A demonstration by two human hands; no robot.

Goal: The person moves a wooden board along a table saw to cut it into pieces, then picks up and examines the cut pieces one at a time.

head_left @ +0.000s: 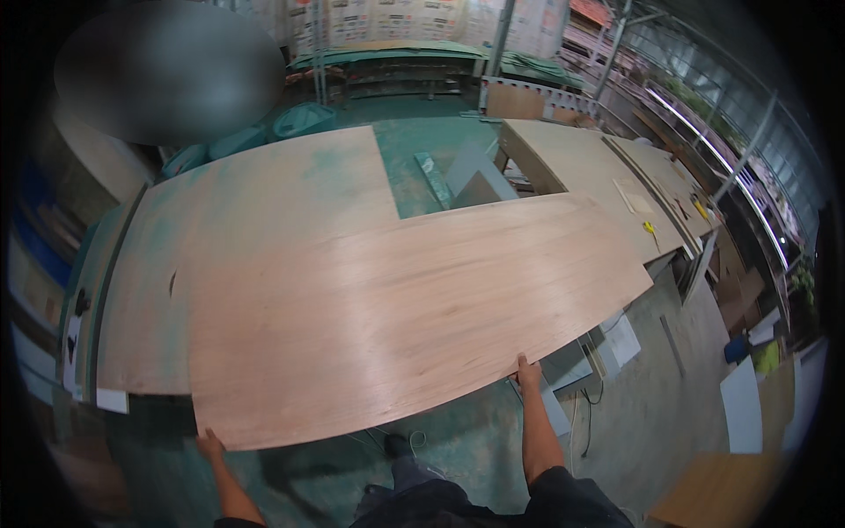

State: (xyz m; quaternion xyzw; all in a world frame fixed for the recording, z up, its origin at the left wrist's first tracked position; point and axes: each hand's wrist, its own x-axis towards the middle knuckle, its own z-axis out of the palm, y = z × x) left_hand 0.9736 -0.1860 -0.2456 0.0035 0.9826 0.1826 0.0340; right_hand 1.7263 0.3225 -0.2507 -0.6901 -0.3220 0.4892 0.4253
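I grip the near edge of the big plywood sheet [396, 308] with both hands: left hand [209, 443] at its near left corner, right hand [527, 371] further along. The sheet lies over a second sheet [141, 290] on the bench. So wide a panel, I judge, could sag or slip sideways. Green concrete floor [642, 414] below; workbench [598, 167] and racks beyond.

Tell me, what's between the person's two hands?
In the head view, the near edge of the big plywood sheet runs from the left hand to the right hand; below it shows green floor.
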